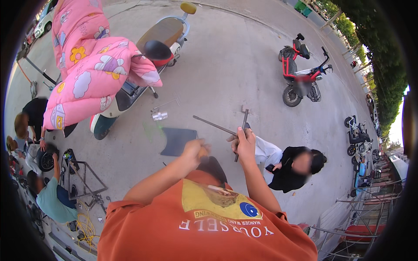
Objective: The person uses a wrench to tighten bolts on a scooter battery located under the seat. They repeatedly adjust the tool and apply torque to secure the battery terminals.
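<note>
My right hand is closed around a dark metal T-handle wrench. The wrench's long shaft points up and to the left, and its crossbar runs through my fingers. To the left, in front of my chest, my left hand is curled and somewhat blurred. An orange patch shows at its fingers, but I cannot make out what it holds. Beyond that hand a dark grey mat-like panel lies on the pavement. Past it are a small silvery piece and a thin T-shaped tool.
A scooter with a pink padded cover stands at left. A red electric bike is parked far right. Someone in black is close on my right. Two people work around a wheel at left, near a metal frame and yellow hose.
</note>
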Action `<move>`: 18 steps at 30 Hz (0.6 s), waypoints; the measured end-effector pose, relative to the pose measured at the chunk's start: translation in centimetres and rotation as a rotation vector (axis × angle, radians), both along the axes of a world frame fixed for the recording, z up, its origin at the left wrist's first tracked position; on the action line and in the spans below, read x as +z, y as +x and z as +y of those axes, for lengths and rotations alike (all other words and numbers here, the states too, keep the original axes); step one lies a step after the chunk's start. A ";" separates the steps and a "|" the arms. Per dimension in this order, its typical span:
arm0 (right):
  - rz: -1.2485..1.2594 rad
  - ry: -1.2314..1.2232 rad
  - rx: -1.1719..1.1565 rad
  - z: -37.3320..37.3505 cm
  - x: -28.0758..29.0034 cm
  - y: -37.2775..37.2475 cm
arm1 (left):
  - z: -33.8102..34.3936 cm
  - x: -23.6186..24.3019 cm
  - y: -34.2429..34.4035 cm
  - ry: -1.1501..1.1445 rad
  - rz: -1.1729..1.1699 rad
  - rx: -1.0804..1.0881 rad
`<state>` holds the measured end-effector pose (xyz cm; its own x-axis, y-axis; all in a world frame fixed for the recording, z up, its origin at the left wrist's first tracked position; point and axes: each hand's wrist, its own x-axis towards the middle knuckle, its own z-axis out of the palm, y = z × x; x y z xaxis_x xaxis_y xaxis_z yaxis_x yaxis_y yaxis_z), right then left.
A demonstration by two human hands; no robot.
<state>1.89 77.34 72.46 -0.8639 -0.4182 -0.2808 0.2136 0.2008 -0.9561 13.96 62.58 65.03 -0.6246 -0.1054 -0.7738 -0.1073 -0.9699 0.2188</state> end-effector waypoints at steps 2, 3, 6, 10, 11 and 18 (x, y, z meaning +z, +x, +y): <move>0.029 -0.020 -0.004 -0.9 -0.2 -5.5 | -2.1 0.5 -6.3 -0.009 0.009 -0.022; 0.026 -0.020 0.008 -1.7 0.2 -8.0 | -3.4 0.2 -9.3 -0.005 0.017 -0.013; 0.067 0.005 0.071 -5.1 0.3 -16.7 | -8.4 -0.9 -17.9 -0.072 0.025 0.019; 0.125 0.040 0.248 -13.3 -0.8 -29.1 | -15.1 -4.6 -27.4 -0.069 0.003 0.285; 0.191 0.080 0.331 -15.5 -1.0 -32.2 | -16.7 -4.9 -29.3 -0.065 -0.025 0.371; 0.286 0.124 0.939 -37.3 1.4 -45.7 | -24.7 -4.6 -35.4 -0.042 -0.153 0.735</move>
<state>-43.82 40.01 73.90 -0.2386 -0.9500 -0.2014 -0.3193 0.2726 -0.9076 -21.45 37.83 60.45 -0.2680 -0.4855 -0.8322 0.5325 -0.7945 0.2920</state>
